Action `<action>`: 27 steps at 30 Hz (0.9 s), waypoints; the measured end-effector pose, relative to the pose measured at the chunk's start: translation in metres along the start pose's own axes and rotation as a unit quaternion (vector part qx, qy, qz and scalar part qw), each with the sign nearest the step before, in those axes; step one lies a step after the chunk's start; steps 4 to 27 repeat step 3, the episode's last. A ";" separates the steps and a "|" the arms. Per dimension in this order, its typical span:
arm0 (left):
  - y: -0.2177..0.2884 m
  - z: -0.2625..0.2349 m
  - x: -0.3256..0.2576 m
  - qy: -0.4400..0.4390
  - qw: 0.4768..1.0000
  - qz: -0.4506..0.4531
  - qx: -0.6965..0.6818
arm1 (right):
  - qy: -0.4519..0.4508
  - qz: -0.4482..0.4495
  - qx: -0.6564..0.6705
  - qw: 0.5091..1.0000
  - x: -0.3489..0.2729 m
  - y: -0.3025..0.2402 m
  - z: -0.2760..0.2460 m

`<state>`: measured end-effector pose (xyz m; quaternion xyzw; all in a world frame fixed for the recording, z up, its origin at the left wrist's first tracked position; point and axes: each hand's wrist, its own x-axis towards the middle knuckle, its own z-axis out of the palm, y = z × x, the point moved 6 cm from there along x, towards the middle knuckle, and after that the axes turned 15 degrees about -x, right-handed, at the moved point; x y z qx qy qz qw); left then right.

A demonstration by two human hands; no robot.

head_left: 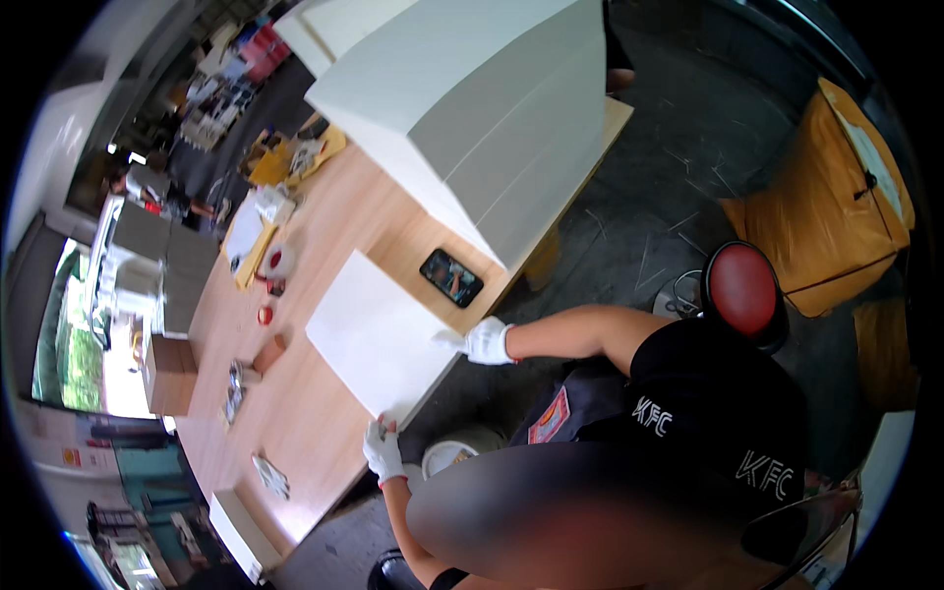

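A flat white sheet or panel (379,329) lies on the wooden-topped table (324,433), along its near edge. My left hand (383,450), in a white glove, is closed at the panel's near left corner, its fingertips partly hidden. My right hand (489,341), gloved too, reaches over the panel's right-hand edge with its fingers stretched out across the surface. Just beyond that hand a dark phone (451,277) rests face up on the table.
A tall stack of white and grey panels (511,118) stands on the table beyond the phone. Farther left are a tape roll (278,260), a small red round item (265,315) and a loose glove (269,476). A white bucket (455,454) and a red stool (742,288) stand beside the table.
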<state>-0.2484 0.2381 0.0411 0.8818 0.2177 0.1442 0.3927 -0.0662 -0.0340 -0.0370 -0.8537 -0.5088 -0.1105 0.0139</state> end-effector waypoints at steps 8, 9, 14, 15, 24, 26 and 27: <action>0.001 0.004 0.008 -0.017 1.000 -0.019 -0.002 | 0.048 0.035 -0.012 0.998 -0.001 0.009 -0.005; 0.001 0.004 0.008 -0.017 1.000 -0.019 -0.002 | 0.048 0.035 -0.012 0.998 -0.001 0.009 -0.005; 0.001 0.004 0.008 -0.017 1.000 -0.019 -0.002 | 0.048 0.035 -0.012 0.998 -0.001 0.009 -0.005; 0.001 0.004 0.008 -0.017 1.000 -0.019 -0.002 | 0.048 0.035 -0.012 0.998 -0.001 0.009 -0.005; 0.001 0.004 0.008 -0.017 1.000 -0.019 -0.002 | 0.048 0.035 -0.012 0.998 -0.001 0.009 -0.005; 0.001 0.004 0.008 -0.017 1.000 -0.019 -0.002 | 0.048 0.035 -0.012 0.998 -0.001 0.009 -0.005; 0.001 0.004 0.008 -0.017 1.000 -0.019 -0.002 | 0.048 0.035 -0.012 0.998 -0.001 0.009 -0.005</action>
